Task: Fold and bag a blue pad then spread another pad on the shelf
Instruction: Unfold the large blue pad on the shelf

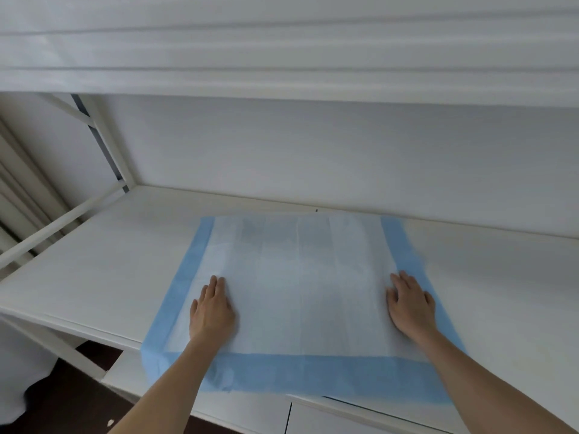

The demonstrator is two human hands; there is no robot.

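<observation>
A pad [300, 286] with a white middle and a light blue border lies spread flat on the white shelf [103, 264]. Its near blue edge hangs slightly over the shelf's front. My left hand [211, 308] rests palm down on the pad's left part, fingers together and flat. My right hand [410, 303] presses palm down on the pad's right part, close to the blue border. Neither hand grips anything. No bag and no other pad are in view.
A white back wall [313, 151] closes the shelf behind the pad. An upper white shelf [282, 83] overhangs above. White frame bars [62, 217] run along the left end. White cabinet fronts [282, 415] and dark floor [72, 386] lie below.
</observation>
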